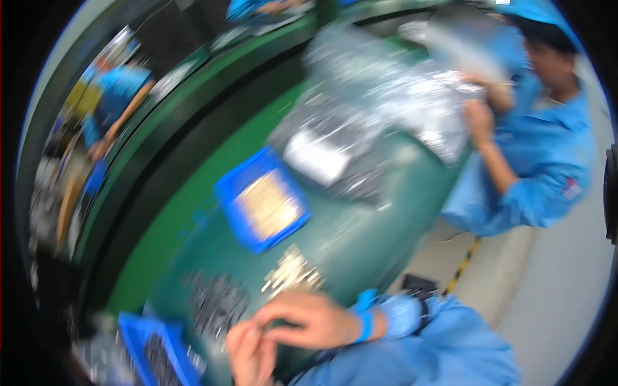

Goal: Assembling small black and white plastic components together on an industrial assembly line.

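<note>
Both my hands meet low in the picture over the green work surface (347,241), and the view is smeared by motion. My right hand (312,320), with a blue band at its wrist, has thumb and forefinger bent together against the fingertips of my left hand (250,354). The left fingers are pinched too. Whatever lies between them is too small or blurred to make out. Just beyond the right hand is a loose pile of small cream-coloured pieces (293,271). A heap of small dark pieces (217,303) lies beyond the left hand.
A blue tray (230,209) of cream-coloured pieces stands farther off. At lower left is another blue tray (131,350) with dark pieces. Large clear plastic bags (360,109) cover the far side. A co-worker (547,148) in blue handles one at right; another person (119,96) is at far left.
</note>
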The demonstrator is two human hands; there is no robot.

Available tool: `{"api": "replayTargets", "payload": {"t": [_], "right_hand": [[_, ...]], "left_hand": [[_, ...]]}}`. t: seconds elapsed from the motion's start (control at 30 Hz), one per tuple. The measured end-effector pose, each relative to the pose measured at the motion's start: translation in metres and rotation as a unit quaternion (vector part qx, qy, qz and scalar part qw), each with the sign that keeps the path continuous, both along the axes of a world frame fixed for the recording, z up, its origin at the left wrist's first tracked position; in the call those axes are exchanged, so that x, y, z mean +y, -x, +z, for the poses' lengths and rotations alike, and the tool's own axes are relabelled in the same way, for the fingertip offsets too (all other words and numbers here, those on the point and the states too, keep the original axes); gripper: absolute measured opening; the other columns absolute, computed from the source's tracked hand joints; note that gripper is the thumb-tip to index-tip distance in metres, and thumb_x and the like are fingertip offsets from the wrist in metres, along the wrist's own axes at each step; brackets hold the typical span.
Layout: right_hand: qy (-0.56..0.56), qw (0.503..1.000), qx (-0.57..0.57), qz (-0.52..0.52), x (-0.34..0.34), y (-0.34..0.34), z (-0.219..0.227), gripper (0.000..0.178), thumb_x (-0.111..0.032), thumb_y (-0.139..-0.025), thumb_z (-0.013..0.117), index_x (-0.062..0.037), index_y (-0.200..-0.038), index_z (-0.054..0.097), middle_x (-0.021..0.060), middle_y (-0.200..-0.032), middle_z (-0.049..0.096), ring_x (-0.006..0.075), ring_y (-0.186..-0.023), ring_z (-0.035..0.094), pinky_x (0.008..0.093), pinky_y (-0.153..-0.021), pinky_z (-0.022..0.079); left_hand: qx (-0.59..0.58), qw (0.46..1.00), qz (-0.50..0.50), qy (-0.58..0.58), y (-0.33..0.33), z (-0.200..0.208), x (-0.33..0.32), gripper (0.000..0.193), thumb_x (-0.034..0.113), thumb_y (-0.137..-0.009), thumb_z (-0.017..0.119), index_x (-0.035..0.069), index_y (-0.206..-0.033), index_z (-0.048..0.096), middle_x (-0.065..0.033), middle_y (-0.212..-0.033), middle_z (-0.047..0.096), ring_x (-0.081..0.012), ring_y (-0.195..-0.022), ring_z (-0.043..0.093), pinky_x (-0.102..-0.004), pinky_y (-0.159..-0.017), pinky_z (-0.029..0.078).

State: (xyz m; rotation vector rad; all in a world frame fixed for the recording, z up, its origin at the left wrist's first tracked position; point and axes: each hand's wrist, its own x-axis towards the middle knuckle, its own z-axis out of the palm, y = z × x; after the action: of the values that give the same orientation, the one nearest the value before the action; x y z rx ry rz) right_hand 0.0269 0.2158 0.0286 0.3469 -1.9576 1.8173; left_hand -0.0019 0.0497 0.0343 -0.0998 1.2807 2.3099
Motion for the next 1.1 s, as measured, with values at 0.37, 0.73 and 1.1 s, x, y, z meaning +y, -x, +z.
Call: {"api": "replayTargets", "payload": {"t": [0.37, 0.73, 1.1], "right_hand": [[0.006, 1.0, 0.017, 0.025, -0.014, 0.017, -0.014, 0.034, -0.003, -0.068, 0.07, -0.0018, -0.1, 0.057, 0.0116, -0.087, 0.061, 0.0258, -0.077, 0.06, 0.0319, -0.065, 0.047], [-0.065, 0.993, 0.095, -0.032, -0.016, 0.026, -0.022, 0.031, -0.008, -0.076, 0.063, -0.0013, -0.105, 0.054, 0.0109, -0.088, 0.058, 0.0266, -0.075, 0.057, 0.0342, -0.065, 0.047], [-0.09, 0.982, 0.162, -0.023, -0.02, 0.014, -0.022, 0.03, -0.004, -0.077, 0.06, 0.0011, -0.105, 0.054, 0.0116, -0.09, 0.056, 0.0264, -0.079, 0.055, 0.0345, -0.067, 0.044]], "left_hand": [[-0.065, 0.998, -0.008, -0.022, 0.007, 0.002, -0.001, 0.015, 0.008, -0.084, 0.058, -0.002, -0.094, 0.06, -0.0088, -0.075, 0.062, -0.011, -0.058, 0.055, -0.0209, -0.049, 0.044], [-0.025, 0.998, -0.052, 0.008, 0.008, 0.003, -0.006, 0.018, 0.007, -0.087, 0.048, -0.002, -0.101, 0.055, -0.0126, -0.103, 0.056, -0.0209, -0.095, 0.054, -0.0303, -0.081, 0.044], [-0.078, 0.99, -0.071, -0.09, 0.007, 0.0, -0.01, 0.014, 0.004, -0.085, 0.048, -0.004, -0.094, 0.056, -0.0127, -0.098, 0.056, -0.0202, -0.09, 0.055, -0.0308, -0.081, 0.045]]}}
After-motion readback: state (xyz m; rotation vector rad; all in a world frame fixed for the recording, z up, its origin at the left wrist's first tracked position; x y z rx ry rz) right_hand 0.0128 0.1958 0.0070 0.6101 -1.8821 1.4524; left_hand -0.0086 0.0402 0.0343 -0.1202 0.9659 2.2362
